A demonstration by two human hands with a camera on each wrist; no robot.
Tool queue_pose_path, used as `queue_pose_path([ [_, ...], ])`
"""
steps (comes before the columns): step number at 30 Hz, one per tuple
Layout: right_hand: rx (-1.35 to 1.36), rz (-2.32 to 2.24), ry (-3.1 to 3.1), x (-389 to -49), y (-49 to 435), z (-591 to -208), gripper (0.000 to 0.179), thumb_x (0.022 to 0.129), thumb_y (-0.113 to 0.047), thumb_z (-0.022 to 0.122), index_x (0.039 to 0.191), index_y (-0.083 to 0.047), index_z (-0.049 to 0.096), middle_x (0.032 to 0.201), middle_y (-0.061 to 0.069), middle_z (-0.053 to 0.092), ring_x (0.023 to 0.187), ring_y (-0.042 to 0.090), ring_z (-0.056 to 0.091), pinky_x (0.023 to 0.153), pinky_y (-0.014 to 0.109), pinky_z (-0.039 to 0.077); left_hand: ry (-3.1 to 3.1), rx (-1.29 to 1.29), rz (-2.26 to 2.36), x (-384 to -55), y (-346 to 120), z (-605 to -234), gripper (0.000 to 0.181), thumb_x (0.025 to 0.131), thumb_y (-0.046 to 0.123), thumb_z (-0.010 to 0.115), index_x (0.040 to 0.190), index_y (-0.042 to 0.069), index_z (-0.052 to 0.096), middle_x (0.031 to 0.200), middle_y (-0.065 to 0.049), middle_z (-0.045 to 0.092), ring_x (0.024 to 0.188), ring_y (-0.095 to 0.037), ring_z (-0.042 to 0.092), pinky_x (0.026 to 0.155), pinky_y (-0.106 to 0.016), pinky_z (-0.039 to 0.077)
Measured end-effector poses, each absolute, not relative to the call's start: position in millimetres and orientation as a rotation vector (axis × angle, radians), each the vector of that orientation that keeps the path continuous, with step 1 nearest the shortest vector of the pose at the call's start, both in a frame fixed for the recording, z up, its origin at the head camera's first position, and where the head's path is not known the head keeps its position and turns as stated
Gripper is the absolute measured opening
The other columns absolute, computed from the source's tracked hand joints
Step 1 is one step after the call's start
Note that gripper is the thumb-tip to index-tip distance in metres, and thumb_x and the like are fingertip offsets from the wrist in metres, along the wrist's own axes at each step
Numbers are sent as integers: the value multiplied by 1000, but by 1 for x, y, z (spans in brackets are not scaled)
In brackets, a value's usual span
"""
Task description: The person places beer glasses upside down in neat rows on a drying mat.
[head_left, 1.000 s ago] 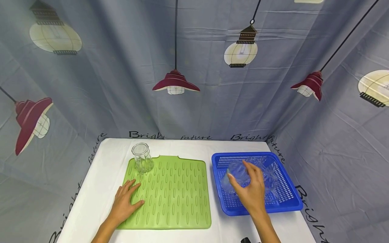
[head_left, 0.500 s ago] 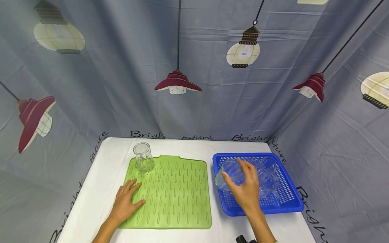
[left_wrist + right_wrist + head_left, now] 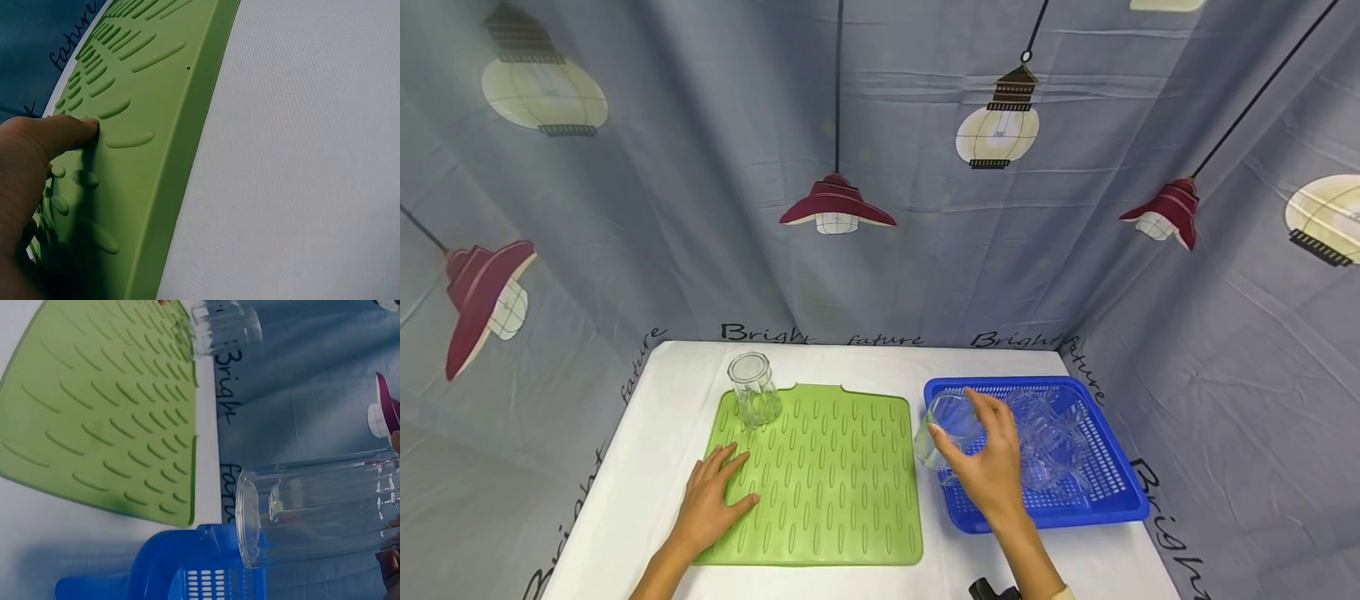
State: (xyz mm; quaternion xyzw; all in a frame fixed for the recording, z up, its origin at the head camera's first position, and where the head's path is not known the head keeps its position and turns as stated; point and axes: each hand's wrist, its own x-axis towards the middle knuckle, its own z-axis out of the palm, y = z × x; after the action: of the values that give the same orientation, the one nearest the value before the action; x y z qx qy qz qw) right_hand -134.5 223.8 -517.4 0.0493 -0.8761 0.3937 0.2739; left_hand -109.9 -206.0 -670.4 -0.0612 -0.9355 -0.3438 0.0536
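My right hand [image 3: 996, 471] grips a clear drinking glass [image 3: 953, 421] over the left edge of a blue plastic basket [image 3: 1116, 508]. In the right wrist view the held glass [image 3: 312, 512] is tilted, its rim toward the mat. Several more clear glasses [image 3: 1048, 446] lie in the basket, hard to tell apart. My left hand [image 3: 707, 500] rests on the left side of a green ridged mat [image 3: 827, 483], fingers spread; the left wrist view has the thumb [image 3: 81, 128] touching it. Another glass [image 3: 754, 390] stands upside down at the mat's far left corner.
A white cloth [image 3: 850, 583] covers the table under the mat and basket. Grey-blue curtains [image 3: 865, 283] printed with lamps hang behind and at both sides. A black object [image 3: 988, 590] shows beside my right wrist at the bottom edge.
My right hand has carried the glass leftward from inside the basket to its left rim. My left hand and the glass on the mat have stayed in place.
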Motion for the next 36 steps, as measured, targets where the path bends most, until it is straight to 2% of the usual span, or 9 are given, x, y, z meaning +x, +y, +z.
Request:
queue_pose_path([
  [5,160,1073,-2356,-136,216,-517,79,77,-23,98,148,-11,64,140,13,63,116,21,58,94,40,52,-2850,-196,-1027,-108,-208,-671,78,85,31,91,152,5,59,167,-26,43,157,-55,31,127,-80,16],
  [12,188,1093,-2361,-137,207,-518,78,78,-24,98,148,-12,64,140,12,63,119,23,59,98,36,52,-2849,-202,-1026,-104,-209,-672,77,87,32,89,153,6,58,167,-26,43,157,-55,30,126,-81,16],
  [21,194,1124,-2390,-139,197,-519,77,80,-26,96,149,-16,64,140,11,63,118,23,59,97,47,55,-2828,-186,-1047,-104,-206,-673,74,88,28,88,151,4,59,166,-26,43,157,-56,29,126,-82,15],
  [27,192,1129,-2392,-140,190,-522,76,80,-28,96,148,-16,64,139,10,63,121,23,60,99,48,55,-2879,-167,-1056,-108,-204,-675,74,92,29,85,155,5,56,170,-24,38,161,-53,24,129,-80,11],
  [36,203,1184,-2385,-143,179,-522,76,81,-31,96,148,-12,64,140,10,63,122,25,60,99,52,56,-2898,-138,-1016,-107,-202,-670,73,93,28,84,155,3,55,169,-25,40,160,-53,25,127,-83,8],
])
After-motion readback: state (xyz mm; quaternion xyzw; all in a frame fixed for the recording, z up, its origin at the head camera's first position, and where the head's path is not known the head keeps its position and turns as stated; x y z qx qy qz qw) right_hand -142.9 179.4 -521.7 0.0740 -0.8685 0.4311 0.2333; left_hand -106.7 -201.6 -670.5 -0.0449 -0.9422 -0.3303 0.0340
